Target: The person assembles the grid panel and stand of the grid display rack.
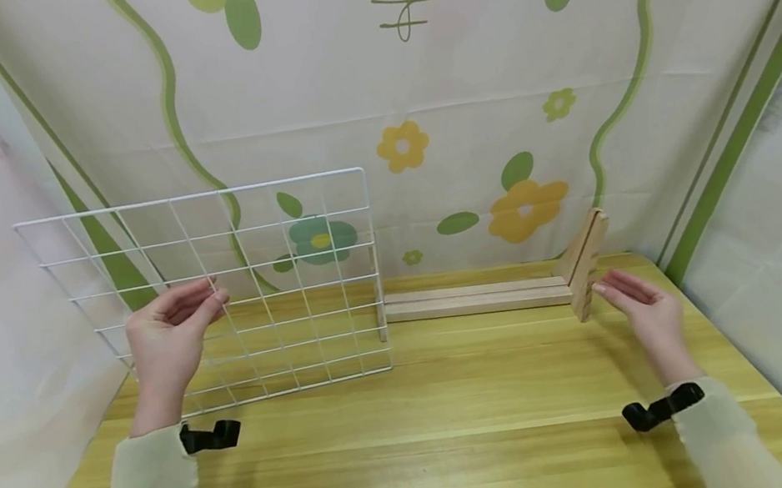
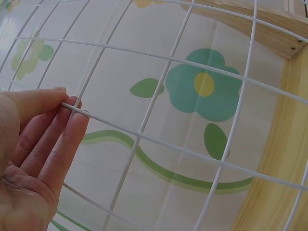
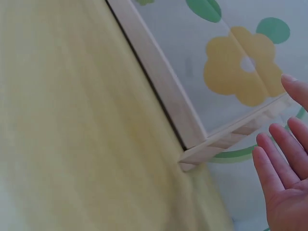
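Observation:
My left hand (image 1: pixel 166 341) pinches a wire of a white wire grid panel (image 1: pixel 238 187) between thumb and fingers, near the panel's middle left. The grid stands upright, tilted a little, at the left of the table. In the left wrist view the thumb and fingertips meet at a crossing of the wires (image 2: pixel 138 134). Behind the grid's right edge begins a wooden stand (image 1: pixel 475 300), a long grooved bar with an upright slotted end piece (image 1: pixel 589 265) at its right. Beside that end piece is my right hand (image 1: pixel 648 315), fingers loosely extended, holding nothing in the right wrist view.
A wood-grain table (image 1: pixel 423 458) carries everything. Close behind the stand rises a white cloth backdrop (image 1: pixel 306 79) printed with flowers, and similar cloth hangs at both sides. Black camera mounts (image 1: pixel 211 436) sit on both wrists over pale sleeves.

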Available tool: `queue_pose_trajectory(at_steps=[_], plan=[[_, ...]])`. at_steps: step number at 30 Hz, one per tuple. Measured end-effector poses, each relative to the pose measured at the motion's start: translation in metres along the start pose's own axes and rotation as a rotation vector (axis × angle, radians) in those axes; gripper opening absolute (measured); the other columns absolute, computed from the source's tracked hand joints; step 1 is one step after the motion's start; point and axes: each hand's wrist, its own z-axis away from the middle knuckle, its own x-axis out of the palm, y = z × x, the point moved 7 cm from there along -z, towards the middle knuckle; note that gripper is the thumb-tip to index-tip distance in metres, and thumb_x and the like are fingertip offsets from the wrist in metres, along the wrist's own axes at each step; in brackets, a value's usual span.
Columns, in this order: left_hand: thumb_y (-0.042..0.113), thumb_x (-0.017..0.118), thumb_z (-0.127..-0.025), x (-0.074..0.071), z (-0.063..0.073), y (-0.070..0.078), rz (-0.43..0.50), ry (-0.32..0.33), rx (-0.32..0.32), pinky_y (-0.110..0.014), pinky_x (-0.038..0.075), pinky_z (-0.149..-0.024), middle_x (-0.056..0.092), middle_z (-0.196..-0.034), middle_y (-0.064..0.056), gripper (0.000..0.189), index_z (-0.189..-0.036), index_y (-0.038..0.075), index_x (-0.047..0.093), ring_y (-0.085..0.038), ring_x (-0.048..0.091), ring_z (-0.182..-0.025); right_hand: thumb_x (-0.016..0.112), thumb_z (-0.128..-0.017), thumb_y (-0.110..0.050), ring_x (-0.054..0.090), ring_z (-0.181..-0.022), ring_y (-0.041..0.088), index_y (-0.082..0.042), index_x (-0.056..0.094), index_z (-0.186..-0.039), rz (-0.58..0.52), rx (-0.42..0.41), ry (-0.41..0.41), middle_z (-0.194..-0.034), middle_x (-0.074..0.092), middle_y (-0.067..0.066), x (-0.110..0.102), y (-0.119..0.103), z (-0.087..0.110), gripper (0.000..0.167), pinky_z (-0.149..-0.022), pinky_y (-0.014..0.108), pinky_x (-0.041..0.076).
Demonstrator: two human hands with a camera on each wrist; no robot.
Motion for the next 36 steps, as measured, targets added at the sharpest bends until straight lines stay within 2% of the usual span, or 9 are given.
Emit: queue_pose_trajectory(at_steps=[8,12,17,24,29,36], plan=[[-0.003,0.081,-0.085,0.000,-0.001,0.000,0.006,0.002,0.000,-0.023,0.061,-0.070,0.077,-0.101,-0.007,0.022,-0.106,-0.006,0.076,-0.012,0.074,-0.078,0.087,-0.083,-0.020,0.064,-0.108,-0.002,-0.011,0.063,-0.140,0.018,-0.027,0.006,-0.126,0.070,-0.006,-0.003,-0.030,-0.026,0.063,-0.092,0.008,0.046],[-0.002,0.081,-0.085,-0.001,-0.001,0.000,-0.003,0.003,-0.005,-0.023,0.061,-0.070,0.076,-0.102,-0.008,0.022,-0.106,-0.005,0.076,-0.012,0.074,-0.078,0.087,-0.084,-0.020,0.063,-0.109,-0.002,-0.012,0.059,-0.144,0.017,-0.027,-0.041,-0.137,0.064,-0.002,0.000,-0.042,-0.037,0.067,-0.098,0.010,0.044],[-0.001,0.081,-0.085,-0.001,0.000,-0.001,-0.025,0.005,-0.013,-0.023,0.061,-0.070,0.076,-0.104,-0.008,0.021,-0.105,-0.002,0.077,-0.011,0.074,-0.079,0.086,-0.084,-0.026,0.062,-0.112,-0.002,-0.017,0.053,-0.150,0.083,-0.011,-0.111,-0.149,0.053,0.004,0.006,-0.051,-0.052,0.074,-0.102,0.012,0.042],[-0.001,0.082,-0.085,-0.002,0.000,-0.001,-0.024,0.008,-0.015,-0.023,0.061,-0.070,0.076,-0.104,-0.007,0.019,-0.104,0.001,0.078,-0.011,0.074,-0.079,0.085,-0.085,-0.031,0.060,-0.115,-0.002,-0.018,0.047,-0.154,0.148,0.002,-0.184,-0.149,0.054,-0.004,0.015,-0.058,-0.062,0.079,-0.110,0.018,0.038],[0.000,0.082,-0.085,-0.002,0.000,-0.001,-0.027,0.007,-0.017,-0.023,0.061,-0.070,0.077,-0.103,-0.007,0.022,-0.106,-0.003,0.077,-0.012,0.074,-0.078,0.083,-0.086,-0.037,0.053,-0.125,0.002,-0.023,0.048,-0.154,0.217,0.011,-0.191,-0.149,0.052,-0.005,0.018,-0.060,-0.065,0.078,-0.113,0.022,0.036],[-0.001,0.082,-0.085,-0.001,0.000,-0.001,-0.013,0.001,-0.014,-0.023,0.061,-0.070,0.076,-0.103,-0.009,0.023,-0.107,-0.005,0.076,-0.012,0.074,-0.078,0.080,-0.087,-0.042,0.051,-0.126,0.006,-0.024,0.046,-0.154,0.308,-0.001,-0.190,-0.149,0.051,-0.004,0.022,-0.060,-0.069,0.078,-0.113,0.026,0.038]])
